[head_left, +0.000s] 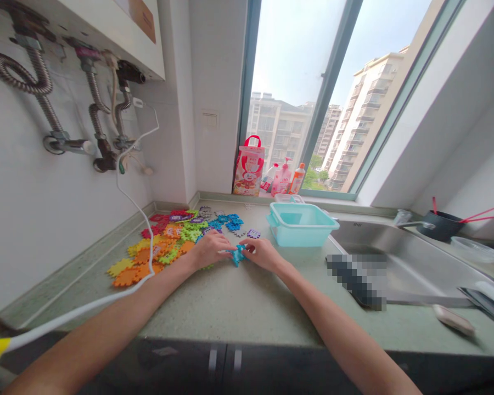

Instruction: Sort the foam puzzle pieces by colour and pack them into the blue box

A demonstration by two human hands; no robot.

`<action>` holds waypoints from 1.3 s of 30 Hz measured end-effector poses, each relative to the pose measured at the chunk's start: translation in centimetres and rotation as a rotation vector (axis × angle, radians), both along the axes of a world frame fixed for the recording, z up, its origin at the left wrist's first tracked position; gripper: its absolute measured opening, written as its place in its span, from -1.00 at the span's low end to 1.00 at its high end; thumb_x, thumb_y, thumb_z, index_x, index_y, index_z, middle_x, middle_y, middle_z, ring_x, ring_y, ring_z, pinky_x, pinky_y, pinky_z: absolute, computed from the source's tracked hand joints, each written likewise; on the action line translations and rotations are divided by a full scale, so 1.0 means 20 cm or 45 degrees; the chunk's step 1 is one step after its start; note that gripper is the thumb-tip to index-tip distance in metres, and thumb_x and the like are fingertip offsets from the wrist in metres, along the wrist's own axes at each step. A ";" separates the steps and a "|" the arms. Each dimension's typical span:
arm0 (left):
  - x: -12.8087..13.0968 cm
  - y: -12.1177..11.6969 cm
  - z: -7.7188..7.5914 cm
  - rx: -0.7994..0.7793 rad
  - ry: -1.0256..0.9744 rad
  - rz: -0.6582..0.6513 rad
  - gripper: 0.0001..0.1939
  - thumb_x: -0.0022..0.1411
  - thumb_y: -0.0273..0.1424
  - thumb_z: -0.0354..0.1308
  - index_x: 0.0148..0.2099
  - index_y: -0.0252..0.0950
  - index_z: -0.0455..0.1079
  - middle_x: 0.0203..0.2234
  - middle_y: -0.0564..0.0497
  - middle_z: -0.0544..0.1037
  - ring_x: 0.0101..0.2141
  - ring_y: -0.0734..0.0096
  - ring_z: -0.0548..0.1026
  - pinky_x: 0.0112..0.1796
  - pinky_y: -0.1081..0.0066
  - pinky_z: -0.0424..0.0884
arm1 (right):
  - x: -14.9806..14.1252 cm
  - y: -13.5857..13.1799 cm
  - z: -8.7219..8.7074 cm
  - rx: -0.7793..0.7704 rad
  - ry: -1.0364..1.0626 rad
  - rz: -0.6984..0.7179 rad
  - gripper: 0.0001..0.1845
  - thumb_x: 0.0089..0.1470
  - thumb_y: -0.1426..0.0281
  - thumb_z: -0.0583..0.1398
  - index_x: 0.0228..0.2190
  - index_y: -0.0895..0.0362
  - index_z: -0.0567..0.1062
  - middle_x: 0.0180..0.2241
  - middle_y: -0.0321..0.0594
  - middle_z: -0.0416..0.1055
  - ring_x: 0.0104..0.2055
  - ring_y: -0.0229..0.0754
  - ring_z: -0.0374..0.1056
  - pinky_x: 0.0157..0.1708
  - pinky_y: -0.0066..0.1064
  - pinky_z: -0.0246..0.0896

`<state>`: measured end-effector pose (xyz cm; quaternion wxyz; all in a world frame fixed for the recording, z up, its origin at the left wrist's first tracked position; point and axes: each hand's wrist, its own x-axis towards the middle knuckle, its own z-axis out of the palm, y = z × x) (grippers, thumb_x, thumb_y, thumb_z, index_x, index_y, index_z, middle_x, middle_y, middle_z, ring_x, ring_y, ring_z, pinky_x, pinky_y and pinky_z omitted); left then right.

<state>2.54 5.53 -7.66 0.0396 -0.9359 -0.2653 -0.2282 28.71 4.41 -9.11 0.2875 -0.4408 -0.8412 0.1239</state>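
Between my two hands is a blue foam puzzle piece [237, 255] with notched edges, held just over the counter. My left hand [211, 249] pinches its left side, and my right hand [263, 253] grips its right side with fingers and thumb. To the left of my hands spreads a pile of similar notched pieces: orange ones [138, 273], yellow ones [121, 266], green ones [191, 232] and red ones [158, 224]. Several blue pieces [230, 221] and a purple-and-white piece [253, 233] lie just beyond my fingers.
A turquoise plastic basin [302, 233] stands right of my hands, beside the steel sink [411, 263]. A dark pixelated object [356, 280] lies at the sink's edge. A white cable [150, 241] hangs across the pile. Bottles [282, 180] and a red-handled bag [249, 170] stand by the window.
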 end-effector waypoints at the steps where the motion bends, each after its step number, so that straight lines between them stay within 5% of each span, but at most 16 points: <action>1: 0.00 0.00 0.00 -0.009 0.021 -0.009 -0.73 0.48 -0.14 0.15 0.03 -0.03 0.65 -0.16 -0.02 0.72 -0.13 0.24 0.62 0.03 0.20 0.36 | -0.01 -0.01 0.00 0.003 -0.010 0.005 -0.71 0.16 0.45 0.31 -0.07 0.03 0.67 -0.34 -0.29 0.66 -0.35 -0.22 0.56 -0.21 -0.43 0.40; 10: 0.00 -0.03 0.00 0.042 0.098 -0.041 -0.66 0.54 -0.11 0.05 0.05 -0.05 0.63 -0.22 -0.03 0.73 -0.18 0.21 0.62 -0.04 0.19 0.35 | -0.02 -0.04 0.01 0.040 -0.075 0.017 -0.69 0.17 0.46 0.29 -0.06 0.01 0.67 -0.34 -0.28 0.67 -0.33 -0.19 0.58 -0.21 -0.42 0.42; 14: 0.00 -0.04 0.02 0.086 0.021 -0.002 -0.58 0.50 -0.09 0.14 0.26 -0.11 0.51 -0.09 -0.07 0.71 -0.09 0.18 0.61 0.00 0.17 0.37 | 0.01 -0.04 0.08 0.226 -0.126 0.030 -0.66 0.23 0.46 0.25 0.00 -0.01 0.65 -0.28 -0.24 0.69 -0.30 -0.19 0.59 -0.19 -0.43 0.41; 19: 0.01 -0.09 0.08 0.053 -0.141 0.052 -0.41 0.43 -0.11 0.24 0.41 -0.12 0.32 0.16 -0.09 0.59 0.13 0.12 0.52 0.15 0.13 0.32 | 0.25 -0.01 0.28 0.565 0.201 -0.395 -0.72 0.32 0.34 0.14 -0.13 0.06 0.66 -0.21 -0.16 0.67 -0.33 -0.19 0.55 -0.17 -0.40 0.43; 24: 0.02 -0.10 0.08 -0.013 -0.072 0.054 -0.44 0.41 -0.10 0.25 0.36 -0.12 0.37 0.15 -0.10 0.59 0.16 0.07 0.48 0.18 0.09 0.30 | 0.51 0.01 0.39 0.713 0.344 -0.807 -0.70 0.24 0.32 0.13 -0.20 0.14 0.64 -0.23 -0.08 0.66 -0.35 -0.13 0.53 -0.28 -0.37 0.40; 32: 0.00 -0.04 0.00 -0.090 0.050 0.100 -0.53 0.38 0.02 0.22 0.15 -0.14 0.56 0.04 -0.07 0.64 0.10 0.08 0.51 0.16 0.13 0.27 | 0.48 -0.07 0.42 0.769 0.085 -0.657 -0.66 0.28 0.28 0.11 -0.16 0.11 0.67 -0.31 -0.17 0.65 -0.41 -0.20 0.48 -0.28 -0.41 0.27; 39: -0.05 0.04 -0.02 -0.027 0.068 0.175 -0.60 0.43 0.02 0.16 0.03 -0.13 0.59 0.03 -0.06 0.64 0.07 0.10 0.50 0.16 0.12 0.24 | 0.61 -0.20 0.44 0.705 -0.071 -1.086 -0.53 0.30 0.10 0.11 -0.45 0.09 0.63 -0.51 -0.15 0.55 -0.44 -0.10 0.44 -0.36 -0.35 0.14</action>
